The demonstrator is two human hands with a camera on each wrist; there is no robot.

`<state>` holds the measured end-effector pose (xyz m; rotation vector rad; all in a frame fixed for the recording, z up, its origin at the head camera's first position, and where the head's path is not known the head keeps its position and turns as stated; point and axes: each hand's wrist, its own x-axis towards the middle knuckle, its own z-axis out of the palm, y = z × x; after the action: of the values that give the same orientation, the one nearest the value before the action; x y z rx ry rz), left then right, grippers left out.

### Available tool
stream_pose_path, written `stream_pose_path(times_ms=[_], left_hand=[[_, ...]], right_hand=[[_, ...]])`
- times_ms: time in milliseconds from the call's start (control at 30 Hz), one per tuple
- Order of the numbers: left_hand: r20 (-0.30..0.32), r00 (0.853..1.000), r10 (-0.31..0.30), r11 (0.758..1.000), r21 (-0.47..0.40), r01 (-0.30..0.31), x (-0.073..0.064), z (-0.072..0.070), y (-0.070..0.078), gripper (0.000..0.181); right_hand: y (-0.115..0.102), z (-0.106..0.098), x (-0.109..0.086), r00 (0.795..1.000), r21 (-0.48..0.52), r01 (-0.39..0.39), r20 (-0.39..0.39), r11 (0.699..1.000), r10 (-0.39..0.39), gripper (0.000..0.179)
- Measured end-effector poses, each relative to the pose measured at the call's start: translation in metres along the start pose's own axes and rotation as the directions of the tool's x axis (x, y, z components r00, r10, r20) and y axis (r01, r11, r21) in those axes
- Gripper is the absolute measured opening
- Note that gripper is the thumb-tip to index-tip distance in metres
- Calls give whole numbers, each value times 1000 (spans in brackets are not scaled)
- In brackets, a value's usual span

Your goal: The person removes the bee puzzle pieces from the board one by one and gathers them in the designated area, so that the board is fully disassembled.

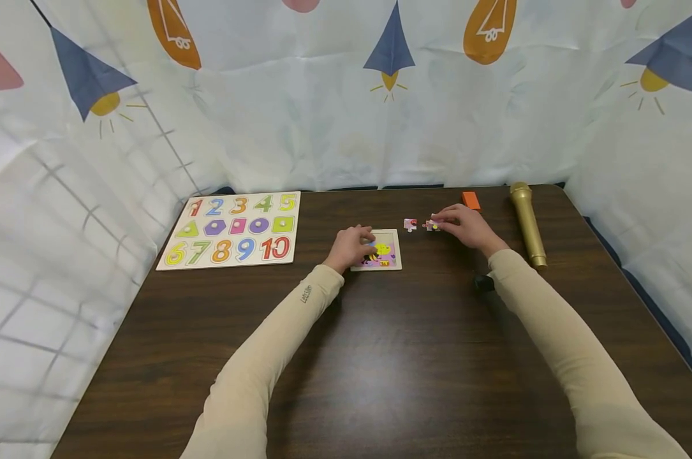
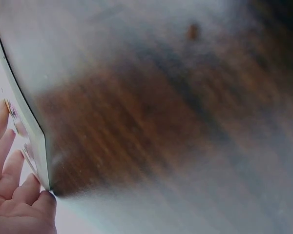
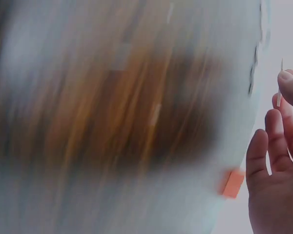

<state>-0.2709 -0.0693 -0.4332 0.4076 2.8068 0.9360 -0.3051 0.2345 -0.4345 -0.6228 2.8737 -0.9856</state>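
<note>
From my station I see a pale printed curtain behind everything, and in front of it the dark wood worktop with two cream sleeves reaching across it. On the far left lies the number board, well apart from both hands; on the far right, beyond the right sleeve, is a gold microphone-shaped stick. Between them, around the middle, the small puzzle frame lies flat, with a yellow-and-pink picture partly showing inside. My left grip covers the frame's left part, its fingers extended and touching it rather than closed round anything, so the frame lies under the fingertips and out to their right. My right grip is off to the right of the frame, thumb and finger pinched together on a thin held piece, the other fingers spread loose. The orange block sits just beyond that hand, toward the far edge. Smallest are the puzzle pieces: the held one at the right fingertips, and a loose piece lying on the wood between the frame and that pinch, nearer the frame.
</note>
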Motion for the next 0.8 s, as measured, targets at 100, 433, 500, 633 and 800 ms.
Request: stream_pose_path(times_ms=[100, 433, 500, 633, 800], left_hand=[[0, 1000, -4, 1000, 0, 4, 0, 0, 0, 32], [3, 1000, -25, 1000, -8, 25, 0, 1, 0, 32], [3, 1000, -24, 1000, -8, 24, 0, 1, 0, 32], [0, 1000, -17, 1000, -5, 17, 0, 0, -1, 32], [2, 1000, -19, 1000, -7, 19, 0, 1, -1, 32]], right_hand=[[12, -10, -7, 1000, -17, -26, -9, 1000, 25, 29], [31, -18, -14, 999, -109, -29, 34, 994, 33, 26], [31, -18, -14, 999, -107, -22, 31, 994, 25, 26], [31, -18, -13, 999, -103, -18, 42, 995, 22, 25], [31, -18, -12, 998, -94, -30, 54, 995, 35, 26]])
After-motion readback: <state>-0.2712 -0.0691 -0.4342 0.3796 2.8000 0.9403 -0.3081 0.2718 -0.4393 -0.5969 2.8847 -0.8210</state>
